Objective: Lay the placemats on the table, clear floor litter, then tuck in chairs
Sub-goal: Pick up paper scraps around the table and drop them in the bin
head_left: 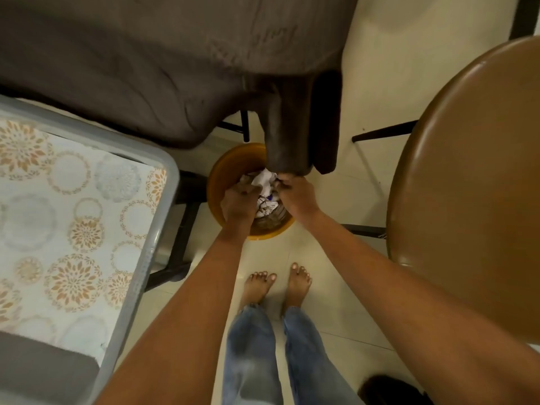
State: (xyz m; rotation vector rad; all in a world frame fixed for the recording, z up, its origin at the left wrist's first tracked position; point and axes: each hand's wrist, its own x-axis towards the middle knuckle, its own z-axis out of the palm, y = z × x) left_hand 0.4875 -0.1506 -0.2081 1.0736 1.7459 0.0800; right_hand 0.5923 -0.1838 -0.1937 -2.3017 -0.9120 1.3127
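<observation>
Yellow plastic bin (pixel 217 178) on the tiled floor (pixel 336 287), between the tabletop's (pixel 157 229) corner and a brown round chair seat (pixel 473 200). Contents: crumpled white paper litter (pixel 264 182). Left hand (pixel 238 201) presses down on the litter, fingers curled into it. Right hand (pixel 295 194) pinches the paper at the bin's far rim. Floral placemat (pixel 67 217) lies on the tabletop.
</observation>
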